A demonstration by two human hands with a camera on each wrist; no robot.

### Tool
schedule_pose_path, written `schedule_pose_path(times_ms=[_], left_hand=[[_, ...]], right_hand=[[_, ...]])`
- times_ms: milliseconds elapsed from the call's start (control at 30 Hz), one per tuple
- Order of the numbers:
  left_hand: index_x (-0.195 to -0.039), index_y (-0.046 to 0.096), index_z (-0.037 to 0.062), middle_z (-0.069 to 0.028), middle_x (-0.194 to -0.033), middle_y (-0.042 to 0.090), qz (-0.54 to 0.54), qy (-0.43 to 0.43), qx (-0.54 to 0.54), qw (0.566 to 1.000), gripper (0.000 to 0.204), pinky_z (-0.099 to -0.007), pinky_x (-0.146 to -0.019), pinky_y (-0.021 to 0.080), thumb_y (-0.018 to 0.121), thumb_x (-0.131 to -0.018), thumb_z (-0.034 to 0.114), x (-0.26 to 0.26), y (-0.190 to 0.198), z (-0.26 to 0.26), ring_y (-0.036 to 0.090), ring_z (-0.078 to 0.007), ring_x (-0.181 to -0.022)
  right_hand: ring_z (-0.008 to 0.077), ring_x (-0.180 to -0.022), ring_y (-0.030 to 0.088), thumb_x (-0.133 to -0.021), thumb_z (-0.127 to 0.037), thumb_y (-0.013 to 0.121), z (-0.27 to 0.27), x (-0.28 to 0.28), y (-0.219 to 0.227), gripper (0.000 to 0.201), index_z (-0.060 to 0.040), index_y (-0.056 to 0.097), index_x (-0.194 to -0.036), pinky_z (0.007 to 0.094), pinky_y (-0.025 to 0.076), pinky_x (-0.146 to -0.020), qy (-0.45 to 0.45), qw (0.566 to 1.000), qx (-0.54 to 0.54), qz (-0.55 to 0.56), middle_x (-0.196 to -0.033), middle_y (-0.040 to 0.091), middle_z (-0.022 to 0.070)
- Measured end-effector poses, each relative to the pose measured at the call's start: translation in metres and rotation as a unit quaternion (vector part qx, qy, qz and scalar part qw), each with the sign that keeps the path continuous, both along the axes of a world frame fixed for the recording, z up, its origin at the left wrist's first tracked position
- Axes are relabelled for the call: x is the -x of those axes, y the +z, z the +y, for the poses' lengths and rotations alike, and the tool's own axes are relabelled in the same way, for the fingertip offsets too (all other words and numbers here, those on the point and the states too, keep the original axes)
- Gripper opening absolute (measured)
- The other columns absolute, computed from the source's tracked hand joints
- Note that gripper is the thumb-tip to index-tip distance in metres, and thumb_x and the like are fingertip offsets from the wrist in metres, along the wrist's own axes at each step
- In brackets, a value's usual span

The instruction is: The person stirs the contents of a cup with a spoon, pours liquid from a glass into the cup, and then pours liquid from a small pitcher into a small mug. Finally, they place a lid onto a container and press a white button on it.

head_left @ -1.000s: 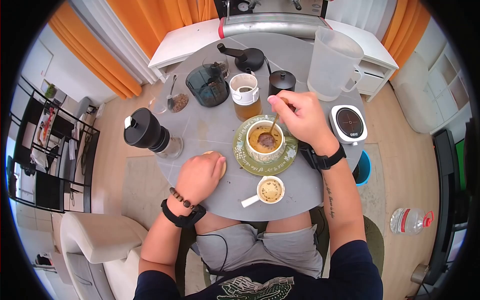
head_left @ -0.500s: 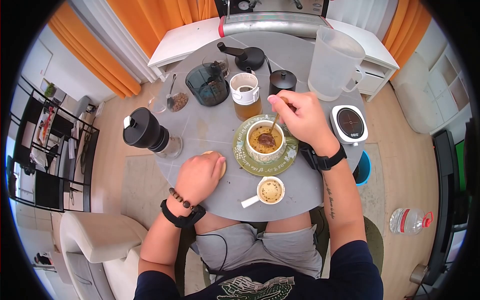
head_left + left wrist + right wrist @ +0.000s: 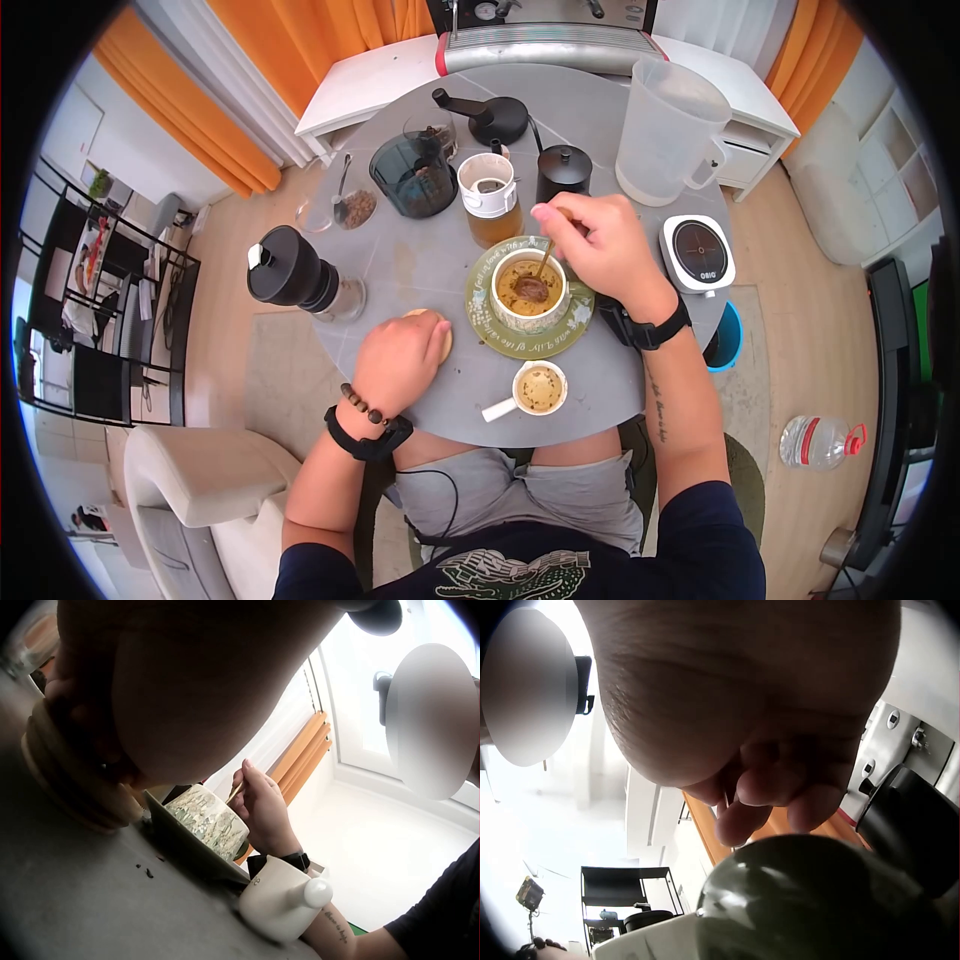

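On the grey table (image 3: 600,395): green plate (image 3: 535,348), round tan object (image 3: 447,343), white pitcher (image 3: 540,388), black grinder (image 3: 288,268), translucent jug (image 3: 665,130).

Head view: bright, even light; counter (image 3: 600,405) in clear focus; orange curtains (image 3: 180,100) bowed by wide-angle distortion; black rounded edges. Left-wrist view: dim and backlit; left fingers (image 3: 90,731) in deep shadow, far wall (image 3: 390,840) washed out. Right-wrist view: right fingers (image 3: 765,787) shadowed, whites blown out at left, glints on glossy green surface (image 3: 780,900).

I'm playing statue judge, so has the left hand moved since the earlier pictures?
No, in the head view, the left hand keeps about the same place relative to the black grinder.
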State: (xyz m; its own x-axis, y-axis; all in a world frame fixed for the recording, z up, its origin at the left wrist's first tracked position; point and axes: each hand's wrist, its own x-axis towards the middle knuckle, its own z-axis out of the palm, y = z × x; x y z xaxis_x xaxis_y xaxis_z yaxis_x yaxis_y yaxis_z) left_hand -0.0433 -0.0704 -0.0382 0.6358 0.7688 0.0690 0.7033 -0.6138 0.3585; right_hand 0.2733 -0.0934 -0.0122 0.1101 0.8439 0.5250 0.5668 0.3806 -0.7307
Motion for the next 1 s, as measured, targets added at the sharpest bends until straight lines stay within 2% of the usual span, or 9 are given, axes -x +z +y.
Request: schedule_pose_path(times_ms=[167, 300, 367, 500, 567, 700, 833, 967, 1000], left_hand=[[-0.098, 0.073, 0.0048, -0.0246, -0.088, 0.073, -0.001, -0.001, 0.007, 1.0, 0.029, -0.0591, -0.078, 0.056, 0.06, -0.114, 0.025, 0.0, 0.001, 0.0, 0.071, -0.0493, -0.085], [-0.093, 0.073, 0.0059, -0.0225, -0.082, 0.073, -0.005, -0.008, -0.017, 1.0, 0.031, -0.057, -0.074, 0.059, 0.063, -0.113, 0.028, 0.0, -0.001, 0.003, 0.073, -0.0461, -0.079], [-0.092, 0.072, 0.0058, -0.0225, -0.081, 0.073, -0.003, -0.008, -0.018, 1.0, 0.031, -0.0572, -0.073, 0.059, 0.064, -0.113, 0.028, 0.001, -0.001, 0.003, 0.073, -0.0462, -0.078], [-0.091, 0.071, 0.0061, -0.0226, -0.08, 0.072, 0.002, -0.004, -0.009, 1.0, 0.033, -0.058, -0.072, 0.058, 0.063, -0.113, 0.029, -0.002, 0.004, 0.004, 0.073, -0.0464, -0.078], [-0.091, 0.071, 0.0064, -0.0225, -0.081, 0.073, 0.004, 0.0, -0.009, 1.0, 0.033, -0.0581, -0.072, 0.058, 0.063, -0.113, 0.029, -0.002, 0.005, 0.004, 0.073, -0.0464, -0.078], [-0.093, 0.071, 0.0069, -0.0223, -0.082, 0.073, -0.014, 0.01, 0.013, 1.0, 0.032, -0.0584, -0.073, 0.059, 0.063, -0.113, 0.03, 0.0, 0.004, 0.004, 0.073, -0.0469, -0.08], [-0.096, 0.073, 0.0072, -0.0221, -0.087, 0.075, -0.024, 0.013, 0.021, 0.999, 0.031, -0.059, -0.075, 0.059, 0.062, -0.113, 0.03, 0.003, 0.001, 0.007, 0.074, -0.0475, -0.083], [-0.098, 0.074, 0.0074, -0.0217, -0.092, 0.077, -0.043, 0.005, 0.038, 0.998, 0.031, -0.0591, -0.077, 0.059, 0.061, -0.114, 0.03, 0.004, 0.004, 0.006, 0.074, -0.0478, -0.086], [-0.099, 0.074, 0.0072, -0.0215, -0.094, 0.078, -0.03, 0.007, 0.032, 0.999, 0.031, -0.0592, -0.078, 0.059, 0.06, -0.114, 0.031, 0.004, 0.006, 0.006, 0.075, -0.0479, -0.088]], right_hand=[[0.0195, -0.05, 0.057, -0.109, -0.022, 0.076, 0.0, 0.004, 0.002, 0.027, -0.0014, 0.077, -0.091, 0.0364, 0.043, -0.052, 0.022, 0.996, -0.016, 0.091, -0.064, 0.066, 0.0105], [0.0111, -0.057, 0.066, -0.111, -0.016, 0.074, -0.002, -0.005, 0.004, 0.028, 0.0019, 0.077, -0.09, 0.0297, 0.047, -0.054, -0.022, 0.999, -0.008, 0.038, -0.065, 0.068, 0.0045], [0.0138, -0.054, 0.063, -0.109, -0.016, 0.075, -0.002, -0.005, 0.005, 0.025, 0.0006, 0.077, -0.09, 0.0314, 0.046, -0.053, -0.043, 0.999, -0.014, -0.02, -0.064, 0.067, 0.0065], [0.0173, -0.052, 0.061, -0.107, -0.015, 0.077, -0.002, -0.005, 0.008, 0.022, -0.0008, 0.077, -0.089, 0.0328, 0.046, -0.053, -0.026, 0.998, -0.021, -0.044, -0.063, 0.067, 0.009], [0.0342, -0.053, 0.059, -0.107, -0.022, 0.077, -0.002, -0.003, 0.01, 0.029, -0.0028, 0.073, -0.086, 0.041, 0.044, -0.053, -0.005, 1.0, 0.008, -0.005, -0.066, 0.063, 0.0165], [0.0338, -0.054, 0.061, -0.107, -0.023, 0.078, -0.005, -0.001, 0.014, 0.027, -0.0041, 0.074, -0.087, 0.0407, 0.046, -0.054, -0.013, 1.0, 0.023, 0.0, -0.066, 0.064, 0.016], [0.0356, -0.057, 0.065, -0.107, -0.025, 0.077, -0.007, 0.002, 0.025, 0.027, -0.0049, 0.076, -0.089, 0.0425, 0.049, -0.055, -0.044, 0.996, 0.024, -0.069, -0.069, 0.067, 0.0168], [0.0368, -0.059, 0.066, -0.107, -0.025, 0.078, -0.016, 0.015, 0.033, 0.026, -0.0044, 0.077, -0.09, 0.0428, 0.049, -0.056, -0.036, 0.995, 0.051, -0.08, -0.069, 0.068, 0.0169], [0.0278, -0.058, 0.069, -0.108, -0.024, 0.077, -0.017, 0.017, 0.033, 0.025, -0.0034, 0.079, -0.093, 0.0378, 0.05, -0.056, -0.042, 0.994, 0.064, -0.076, -0.069, 0.071, 0.0132]])
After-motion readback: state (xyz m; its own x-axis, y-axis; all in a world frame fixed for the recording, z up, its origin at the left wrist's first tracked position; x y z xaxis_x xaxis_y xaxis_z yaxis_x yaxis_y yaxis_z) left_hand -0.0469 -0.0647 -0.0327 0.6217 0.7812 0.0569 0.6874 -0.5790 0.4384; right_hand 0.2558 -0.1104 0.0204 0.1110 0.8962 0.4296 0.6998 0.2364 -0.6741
